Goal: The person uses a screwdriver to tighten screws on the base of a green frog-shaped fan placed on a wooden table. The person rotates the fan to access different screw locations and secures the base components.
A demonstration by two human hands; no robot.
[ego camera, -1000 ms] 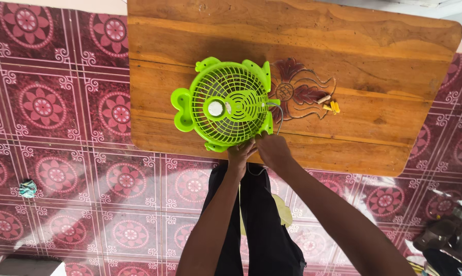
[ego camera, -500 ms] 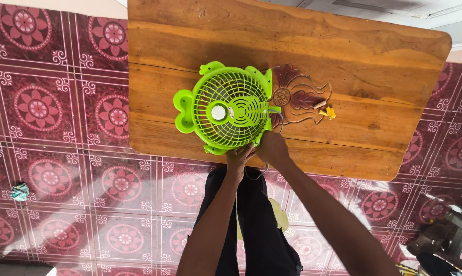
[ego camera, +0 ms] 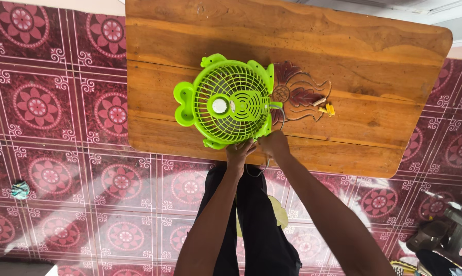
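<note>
Fingertips of both hands (ego camera: 256,148) hidden under green fan (ego camera: 228,102), small yellow bits (ego camera: 327,109) unidentifiable

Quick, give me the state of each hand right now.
Left hand: fingers at the near edge of the green fan; grip cannot be told.
Right hand: at the fan's near edge; grip cannot be told.

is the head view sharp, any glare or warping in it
Head view: the lime-green plastic fan grille and the wooden table are in sharp focus; bright daylight, with glare patches on the glossy maroon floral floor tiles at lower left; wide-angle bending curves the table edges; both hands look crisp, unblurred.
</note>
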